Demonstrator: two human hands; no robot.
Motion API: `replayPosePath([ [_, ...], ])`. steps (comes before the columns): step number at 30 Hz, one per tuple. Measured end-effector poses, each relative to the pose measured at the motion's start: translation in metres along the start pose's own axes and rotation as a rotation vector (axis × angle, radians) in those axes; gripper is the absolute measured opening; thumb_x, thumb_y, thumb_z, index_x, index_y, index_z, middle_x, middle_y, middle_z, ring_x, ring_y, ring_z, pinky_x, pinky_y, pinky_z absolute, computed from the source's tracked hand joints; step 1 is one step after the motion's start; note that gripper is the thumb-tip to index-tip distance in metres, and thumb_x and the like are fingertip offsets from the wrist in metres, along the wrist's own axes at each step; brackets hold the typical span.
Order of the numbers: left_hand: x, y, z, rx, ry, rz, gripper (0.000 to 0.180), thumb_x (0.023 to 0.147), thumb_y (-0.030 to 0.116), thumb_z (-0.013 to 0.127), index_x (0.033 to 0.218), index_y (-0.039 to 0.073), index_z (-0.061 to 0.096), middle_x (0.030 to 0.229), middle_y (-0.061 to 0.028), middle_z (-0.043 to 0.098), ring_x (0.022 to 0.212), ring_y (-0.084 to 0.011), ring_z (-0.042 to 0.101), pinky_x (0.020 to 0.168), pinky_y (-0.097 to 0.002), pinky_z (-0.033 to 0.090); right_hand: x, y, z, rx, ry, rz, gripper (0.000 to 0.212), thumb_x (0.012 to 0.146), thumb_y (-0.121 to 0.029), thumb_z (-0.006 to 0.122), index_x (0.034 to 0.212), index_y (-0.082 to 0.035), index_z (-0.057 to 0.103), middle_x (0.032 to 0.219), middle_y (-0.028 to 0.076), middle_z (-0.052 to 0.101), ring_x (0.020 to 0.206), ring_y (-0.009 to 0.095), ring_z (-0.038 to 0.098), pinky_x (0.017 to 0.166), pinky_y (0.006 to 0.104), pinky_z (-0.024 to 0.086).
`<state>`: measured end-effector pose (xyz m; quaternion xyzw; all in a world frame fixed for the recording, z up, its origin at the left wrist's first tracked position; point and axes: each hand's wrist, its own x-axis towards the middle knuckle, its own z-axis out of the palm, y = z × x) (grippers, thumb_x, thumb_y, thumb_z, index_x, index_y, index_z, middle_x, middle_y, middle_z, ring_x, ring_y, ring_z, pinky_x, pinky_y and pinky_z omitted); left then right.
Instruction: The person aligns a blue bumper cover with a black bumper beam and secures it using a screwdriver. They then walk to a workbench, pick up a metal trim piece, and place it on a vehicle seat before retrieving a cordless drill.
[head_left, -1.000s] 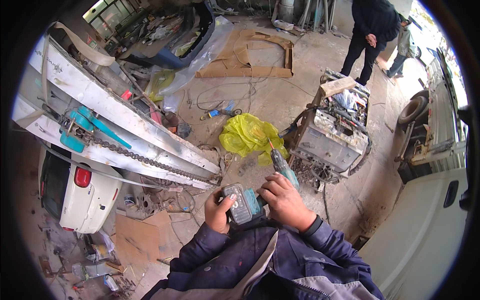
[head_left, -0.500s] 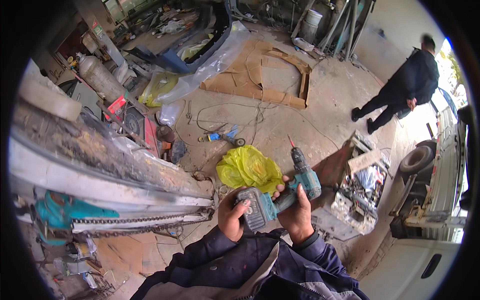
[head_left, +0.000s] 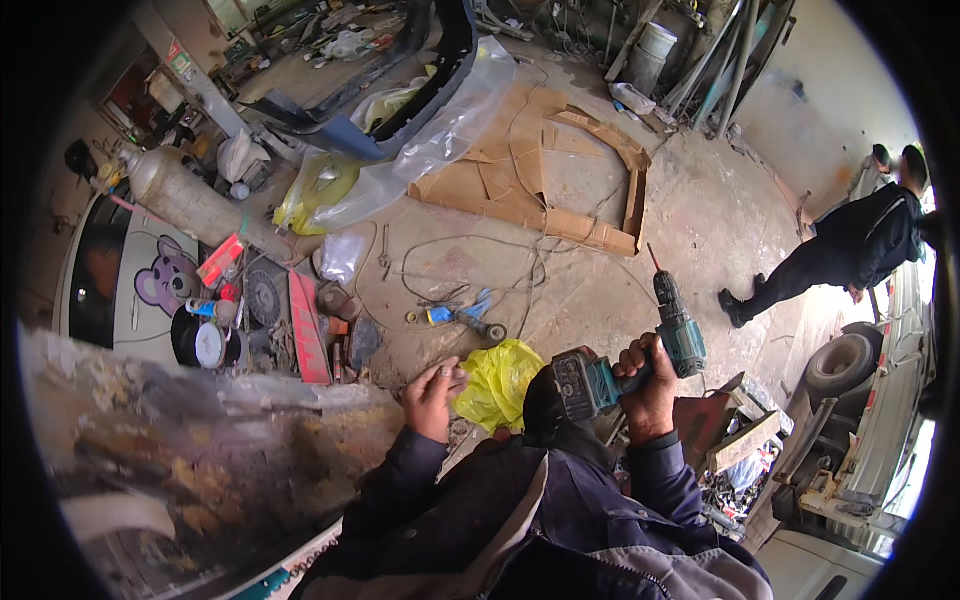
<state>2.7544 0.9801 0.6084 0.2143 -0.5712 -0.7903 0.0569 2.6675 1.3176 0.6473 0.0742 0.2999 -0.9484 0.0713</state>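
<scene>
My right hand (head_left: 652, 395) is closed around the handle of a teal and black cordless drill (head_left: 683, 340). The drill's thin bit points away from me, and its dark battery (head_left: 578, 385) lies toward my left. Off to the left, my left hand (head_left: 430, 402) is apart from the drill, its fingers loosely bent and nothing visible in them. A crumpled yellow plastic bag (head_left: 500, 378) lies on the floor just beyond, between my hands.
Ahead lie a flattened cardboard frame (head_left: 530, 195), a loose cable and a small blue power tool (head_left: 465, 315). At left stand a gas cylinder (head_left: 185, 195) and a dirty worn surface (head_left: 230, 440). A scrap-filled box (head_left: 745, 440), a person (head_left: 865, 235) and a truck wheel (head_left: 840, 362) are at right.
My left hand has let go of the drill's battery end and moved left. My right hand has carried the drill up and right. The view has shifted; the chainsaw is mostly out of sight.
</scene>
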Motion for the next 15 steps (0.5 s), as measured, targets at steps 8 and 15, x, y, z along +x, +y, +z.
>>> replayPosePath([
  [8, 0.174, 0.005, 0.009, -0.120, 0.136, 0.076, 0.045, 0.103, 0.002, 0.064, 0.148, 0.001, 0.058, 0.106, -0.0102, 0.075, 0.096, -0.0216, 0.075, 0.087, -0.0383, 0.063, 0.211, -0.001, -0.023, -0.219, 0.016, 0.057, 0.039, 0.099, -0.020, 0.073, 0.128, 0.002, 0.059, 0.074, 0.003, 0.055, 0.066, 0.017, 0.056, 0.065, 0.0322, 0.048],
  [15, 0.376, 0.068, 0.143, -0.161, 0.108, -0.139, 0.044, 0.103, 0.008, 0.068, 0.145, -0.002, 0.060, 0.110, -0.0143, 0.077, 0.098, -0.0282, 0.076, 0.089, -0.0402, 0.063, 0.421, -0.038, 0.028, -0.291, -0.088, 0.166, 0.048, 0.093, -0.027, 0.081, 0.129, -0.005, 0.056, 0.071, 0.005, 0.055, 0.063, 0.019, 0.057, 0.063, 0.0355, 0.050],
])
